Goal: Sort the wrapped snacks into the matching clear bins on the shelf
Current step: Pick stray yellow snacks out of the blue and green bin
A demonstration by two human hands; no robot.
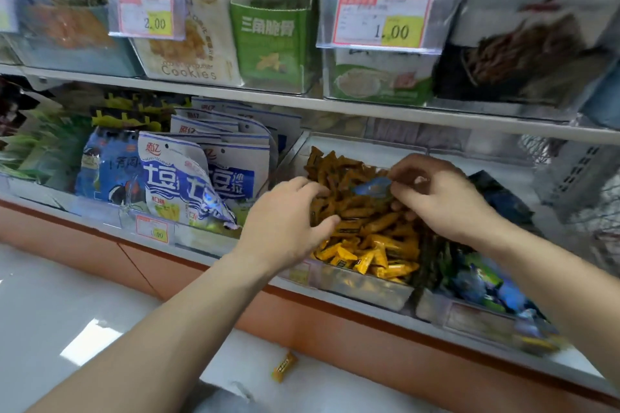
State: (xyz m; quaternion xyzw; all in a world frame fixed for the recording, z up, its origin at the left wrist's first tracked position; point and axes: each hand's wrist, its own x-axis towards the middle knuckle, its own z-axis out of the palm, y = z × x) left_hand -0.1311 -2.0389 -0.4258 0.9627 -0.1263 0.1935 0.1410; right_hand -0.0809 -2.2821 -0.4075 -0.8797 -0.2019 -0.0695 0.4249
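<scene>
The fingers [401, 193] of the right hand [439, 201] are bent and close together, and with the thumb they pinch one blue snack [372, 186] by its right end. This blue snack is a small shiny packet. It is held just above the yellow snacks [372, 245], near the middle of the clear bin [365, 288], and it is somewhat blurred, so its print cannot be read.

The fingers [315, 189] of the left hand [285, 214] are curled downward into the same pile and the thumb points to the right, touching the packets. I cannot tell if this hand really holds a packet or only rests on them. The two hands are near each other, with the blue snack between them.

The yellow snacks are many small wrapped sticks with dark labels. They fill the clear bin almost to the front wall. This bin stands on the lower shelf [214, 250]. Just beside it on the right is a second bin [469, 315] with blue and green packets [483, 282] of a similar blue as the pinched one. On the left stand blue and white bags [188, 184], some leaning forward.

One single yellow packet [283, 366] lies on the white surface below the shelf. On the upper shelf [235, 95] there are boxes and two price tags [385, 18].
</scene>
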